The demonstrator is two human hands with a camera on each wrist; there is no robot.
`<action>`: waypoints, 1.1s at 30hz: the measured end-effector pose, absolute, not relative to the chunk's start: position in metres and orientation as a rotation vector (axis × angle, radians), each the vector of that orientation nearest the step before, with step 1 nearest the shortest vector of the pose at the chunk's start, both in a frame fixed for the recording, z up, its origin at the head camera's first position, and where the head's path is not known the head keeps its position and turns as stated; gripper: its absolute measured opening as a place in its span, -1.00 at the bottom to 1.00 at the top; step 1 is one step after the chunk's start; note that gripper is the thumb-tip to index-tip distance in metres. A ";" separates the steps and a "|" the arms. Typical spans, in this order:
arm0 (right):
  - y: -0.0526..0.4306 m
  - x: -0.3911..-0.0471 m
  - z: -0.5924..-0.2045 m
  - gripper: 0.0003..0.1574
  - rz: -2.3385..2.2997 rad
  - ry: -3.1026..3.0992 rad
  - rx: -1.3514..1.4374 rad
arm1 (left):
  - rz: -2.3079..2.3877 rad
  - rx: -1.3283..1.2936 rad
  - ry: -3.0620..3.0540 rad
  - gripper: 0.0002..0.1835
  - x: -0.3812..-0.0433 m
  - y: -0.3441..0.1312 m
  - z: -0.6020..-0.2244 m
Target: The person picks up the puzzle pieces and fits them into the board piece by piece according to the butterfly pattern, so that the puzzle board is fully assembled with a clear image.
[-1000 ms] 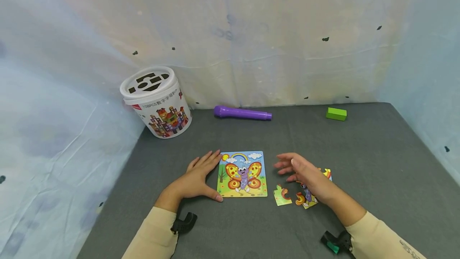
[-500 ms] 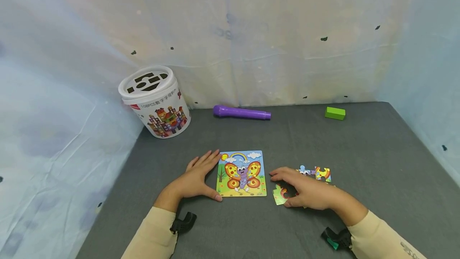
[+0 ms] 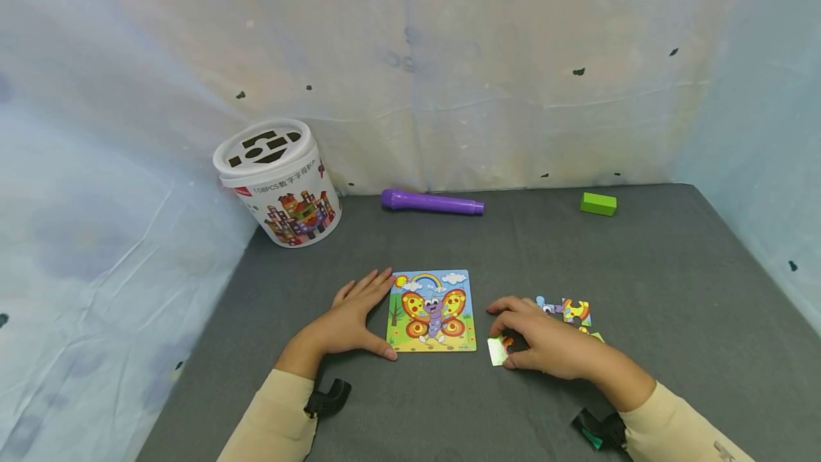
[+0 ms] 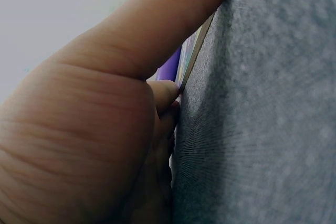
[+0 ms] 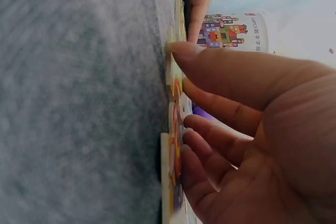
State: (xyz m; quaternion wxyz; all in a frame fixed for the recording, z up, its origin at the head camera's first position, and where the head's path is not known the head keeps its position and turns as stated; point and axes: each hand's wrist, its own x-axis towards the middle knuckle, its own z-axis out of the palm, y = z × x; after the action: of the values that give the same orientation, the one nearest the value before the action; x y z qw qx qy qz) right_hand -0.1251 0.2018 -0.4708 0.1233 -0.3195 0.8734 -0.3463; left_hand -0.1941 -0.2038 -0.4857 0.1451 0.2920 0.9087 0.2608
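A square butterfly puzzle picture (image 3: 434, 319) lies on the grey cloth. My left hand (image 3: 353, 316) rests flat with fingers spread, its thumb and fingertips at the picture's left edge. To the right, my right hand (image 3: 551, 341) pinches a green and orange corner jigsaw piece (image 3: 497, 352) between thumb and forefinger; light glares off its face. In the right wrist view the thumb (image 5: 186, 51) sits on the piece's near edge, and the other fingers curl over further pieces. A yellow and red jigsaw piece (image 3: 577, 310) lies beyond the hand, while others are partly hidden beneath it.
A white block bucket (image 3: 288, 194) with a slotted lid stands at the back left. By the rear edge lie a purple microphone-shaped stick (image 3: 432, 202) and a green block (image 3: 599, 204). A draped sheet (image 3: 481, 91) rises behind the table.
My right hand has come down onto the loose pieces and taken the corner piece between thumb and forefinger; that piece now looks tilted. The left hand stays at the picture's edge.
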 end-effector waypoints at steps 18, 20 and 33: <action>0.188 -0.119 -0.464 -0.74 -1.129 2.480 -0.883 | 0.761 0.832 2.609 0.56 -0.193 -0.203 -0.484; 0.187 -0.118 -0.464 -0.78 -1.206 2.468 -0.871 | 0.757 0.828 2.611 0.56 -0.194 -0.203 -0.485; 0.158 -0.115 -0.465 -0.72 -1.513 2.395 -0.833 | 0.761 0.833 2.611 0.55 -0.194 -0.203 -0.485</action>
State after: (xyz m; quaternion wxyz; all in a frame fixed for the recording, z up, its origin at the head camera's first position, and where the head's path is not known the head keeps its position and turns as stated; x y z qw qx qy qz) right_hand -0.1149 0.1580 -0.4646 0.0943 -0.2808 0.8074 -0.5102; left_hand -0.1944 -0.2032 -0.4851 0.1481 0.2895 0.9079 0.2646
